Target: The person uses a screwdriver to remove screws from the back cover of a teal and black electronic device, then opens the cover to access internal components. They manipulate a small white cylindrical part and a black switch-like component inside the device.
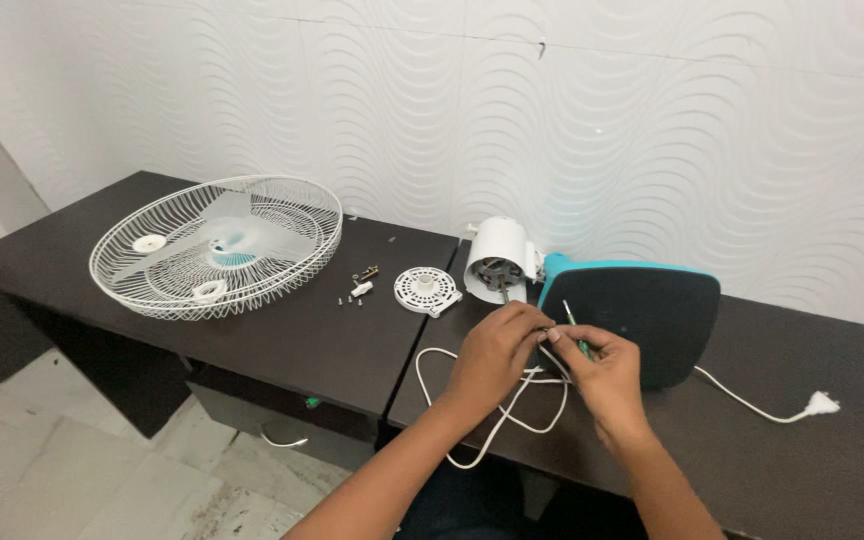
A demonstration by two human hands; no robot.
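- Dark table point(332, 340): spans the frame's middle.
- White fan guard point(216, 246): upper left, lying flat, blade inside.
- Fan base point(642, 310), teal-edged, tipped on its side right of centre; white motor housing point(497, 258) at its left.
- White cord point(492, 400): looped at centre, under my hands.
- My left hand point(492, 355): fingers pressed together, pinching the cord's end.
- My right hand point(602, 370): fingers curled around a green-handled screwdriver point(576, 332).

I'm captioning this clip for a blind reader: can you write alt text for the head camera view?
A person's left hand and right hand meet over a dark desk, pinching thin wires beside a white fan motor and its teal-edged dark base; the right hand also holds a green-handled screwdriver. A white cord loops below, and white fan grilles lie to the left.
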